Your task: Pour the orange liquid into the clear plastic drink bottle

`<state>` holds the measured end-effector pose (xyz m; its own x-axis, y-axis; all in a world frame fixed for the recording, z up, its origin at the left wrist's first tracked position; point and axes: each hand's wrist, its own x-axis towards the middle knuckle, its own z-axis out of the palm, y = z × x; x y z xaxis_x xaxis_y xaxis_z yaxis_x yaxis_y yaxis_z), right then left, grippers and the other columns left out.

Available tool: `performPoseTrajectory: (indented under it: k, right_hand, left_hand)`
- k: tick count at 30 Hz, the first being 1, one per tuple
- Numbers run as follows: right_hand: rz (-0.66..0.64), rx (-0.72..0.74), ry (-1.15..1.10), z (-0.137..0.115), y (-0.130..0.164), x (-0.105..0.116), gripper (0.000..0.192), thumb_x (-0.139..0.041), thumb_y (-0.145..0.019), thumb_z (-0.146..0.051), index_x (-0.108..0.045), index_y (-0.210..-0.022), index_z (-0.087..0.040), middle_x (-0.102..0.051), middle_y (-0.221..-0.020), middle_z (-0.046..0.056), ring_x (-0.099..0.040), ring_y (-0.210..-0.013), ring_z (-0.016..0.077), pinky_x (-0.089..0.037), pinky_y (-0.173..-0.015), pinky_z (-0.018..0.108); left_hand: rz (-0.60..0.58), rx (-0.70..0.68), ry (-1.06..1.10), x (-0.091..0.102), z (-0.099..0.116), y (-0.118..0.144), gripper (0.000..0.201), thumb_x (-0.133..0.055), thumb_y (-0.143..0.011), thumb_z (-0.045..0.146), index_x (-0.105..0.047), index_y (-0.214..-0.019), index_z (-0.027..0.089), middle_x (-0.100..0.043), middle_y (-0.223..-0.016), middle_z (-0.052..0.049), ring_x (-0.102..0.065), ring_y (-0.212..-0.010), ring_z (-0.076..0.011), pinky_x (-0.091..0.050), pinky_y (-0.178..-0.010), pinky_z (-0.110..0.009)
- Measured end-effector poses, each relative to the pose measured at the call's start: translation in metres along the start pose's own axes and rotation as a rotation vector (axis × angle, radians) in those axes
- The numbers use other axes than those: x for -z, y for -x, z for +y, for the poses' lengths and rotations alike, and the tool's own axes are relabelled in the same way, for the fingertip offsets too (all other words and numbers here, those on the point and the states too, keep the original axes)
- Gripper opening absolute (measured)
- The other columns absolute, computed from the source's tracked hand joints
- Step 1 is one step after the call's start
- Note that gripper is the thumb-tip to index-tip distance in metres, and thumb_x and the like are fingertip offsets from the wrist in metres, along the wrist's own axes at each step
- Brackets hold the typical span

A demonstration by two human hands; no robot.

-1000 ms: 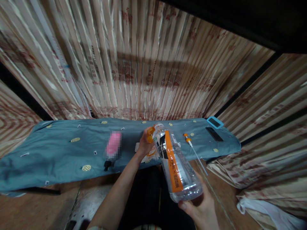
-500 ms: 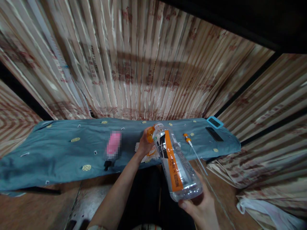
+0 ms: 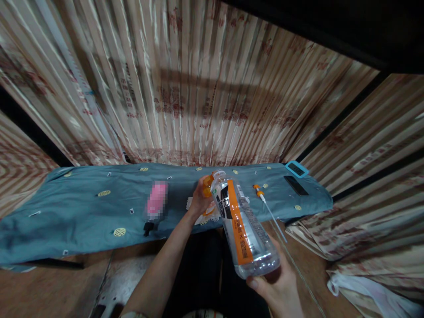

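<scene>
My right hand (image 3: 276,280) grips a clear plastic drink bottle (image 3: 250,240) by its base. The bottle has an orange and silver label and tilts with its uncapped neck up and to the left. My left hand (image 3: 199,198) is closed around a translucent orange container (image 3: 207,186), close against the neck of the drink bottle. Much of the container is hidden by my fingers and the bottle. Under my left hand lies a white and orange wrapper or label (image 3: 209,213), partly covered. An orange pump head (image 3: 259,191) with a long pale tube rests to the right of the bottle.
A blue-green patterned cloth (image 3: 82,212) covers the narrow table. On it lie a blurred-out pink item (image 3: 157,198) with a black end at left, a black phone-like slab (image 3: 296,185) and a blue-framed digital display (image 3: 297,168) at right. Pleated curtains (image 3: 198,110) hang behind.
Hardly anything differs. Both hands, the drink bottle and the orange container keep the same positions.
</scene>
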<state>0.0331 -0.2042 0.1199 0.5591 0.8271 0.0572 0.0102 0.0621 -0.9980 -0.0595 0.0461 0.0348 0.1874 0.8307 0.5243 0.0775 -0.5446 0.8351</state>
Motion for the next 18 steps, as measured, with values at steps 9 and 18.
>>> performPoseTrajectory:
  k: [9, 18]
  right_hand:
    - [0.021, 0.009, 0.017, -0.0024, -0.0002, -0.0007, 0.081, -0.090, -0.044, -0.046, -0.060, -0.117, -0.024, -0.075, -0.105, 0.001, -0.071, -0.094, 0.0206, -0.054, -0.080, 0.021]
    - [0.025, 0.009, 0.024, -0.0010, 0.0000, -0.0003, 0.080, -0.090, -0.046, -0.044, -0.059, -0.117, -0.025, -0.076, -0.104, 0.001, -0.072, -0.093, 0.0203, -0.055, -0.079, 0.021]
  left_hand:
    - [0.003, 0.007, 0.007, 0.0000, 0.0010, 0.0004, 0.061, -0.071, -0.068, 0.020, -0.043, -0.122, 0.020, -0.061, -0.117, -0.009, -0.062, -0.103, -0.0215, -0.050, -0.090, -0.037]
    - [-0.006, 0.006, 0.016, 0.0002, 0.0002, 0.0001, 0.059, -0.071, -0.068, 0.021, -0.043, -0.121, 0.020, -0.061, -0.114, -0.007, -0.062, -0.100, -0.0210, -0.050, -0.088, -0.037]
